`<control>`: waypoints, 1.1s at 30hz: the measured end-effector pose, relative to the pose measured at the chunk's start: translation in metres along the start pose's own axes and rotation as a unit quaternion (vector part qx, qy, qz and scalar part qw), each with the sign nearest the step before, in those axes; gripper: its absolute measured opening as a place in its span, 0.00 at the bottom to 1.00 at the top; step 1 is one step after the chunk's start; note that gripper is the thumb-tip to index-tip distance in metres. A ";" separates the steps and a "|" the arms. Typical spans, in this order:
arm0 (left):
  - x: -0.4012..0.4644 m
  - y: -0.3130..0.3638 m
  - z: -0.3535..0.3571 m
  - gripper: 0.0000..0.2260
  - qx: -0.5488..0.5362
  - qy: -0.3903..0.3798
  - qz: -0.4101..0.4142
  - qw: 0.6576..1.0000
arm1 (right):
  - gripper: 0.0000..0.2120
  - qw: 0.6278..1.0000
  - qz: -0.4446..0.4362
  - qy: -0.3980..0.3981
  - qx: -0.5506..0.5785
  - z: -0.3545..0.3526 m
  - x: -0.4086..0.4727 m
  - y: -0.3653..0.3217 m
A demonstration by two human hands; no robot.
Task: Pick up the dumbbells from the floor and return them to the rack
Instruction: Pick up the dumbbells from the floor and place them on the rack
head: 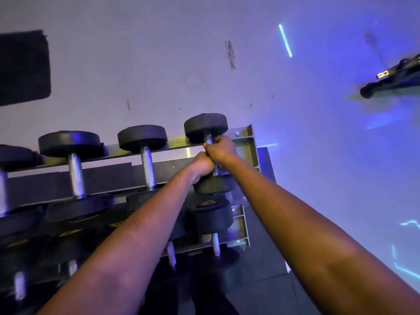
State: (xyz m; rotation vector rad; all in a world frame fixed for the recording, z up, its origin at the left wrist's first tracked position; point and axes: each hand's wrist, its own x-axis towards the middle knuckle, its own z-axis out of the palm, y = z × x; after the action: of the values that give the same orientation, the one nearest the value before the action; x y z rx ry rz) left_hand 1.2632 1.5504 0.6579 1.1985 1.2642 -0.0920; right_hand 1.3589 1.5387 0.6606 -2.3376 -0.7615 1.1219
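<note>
Both your hands, left [202,163] and right [221,148], have fingers curled tight round the dumbbell [210,153] handle at frame centre, probably sharing its weight, seating it across the rack [246,142] rails.

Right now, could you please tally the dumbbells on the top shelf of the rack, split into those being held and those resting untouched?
Held dumbbell, gripped by left hand and right hand at the top shelf's right end: 1
Untouched top-shelf dumbbells, fully in view: 2
Untouched, cut off by the left edge: 1
Total on the rack's top shelf: 4
</note>
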 end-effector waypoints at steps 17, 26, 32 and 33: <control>-0.233 -0.148 -0.041 0.04 -0.109 0.290 0.134 0.941 | 0.04 0.961 -0.190 -0.098 0.175 0.031 -0.223 0.021; -0.417 -0.278 -0.053 0.06 -0.201 0.502 0.105 0.835 | 0.05 0.896 -0.302 -0.296 0.134 0.119 -0.391 0.004; -0.603 -0.411 0.013 0.04 -0.233 0.640 0.079 0.728 | 0.03 0.814 -0.380 -0.430 0.086 0.190 -0.579 0.044; -0.635 -0.435 0.029 0.04 -0.231 0.662 0.066 0.710 | 0.02 0.797 -0.394 -0.452 0.072 0.202 -0.613 0.056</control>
State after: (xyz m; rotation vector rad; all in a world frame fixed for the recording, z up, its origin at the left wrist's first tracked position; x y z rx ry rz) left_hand 0.7648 0.9990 0.8580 0.8004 2.2038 1.3611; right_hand 0.8940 1.1326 0.8571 -0.9855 -1.6737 1.7211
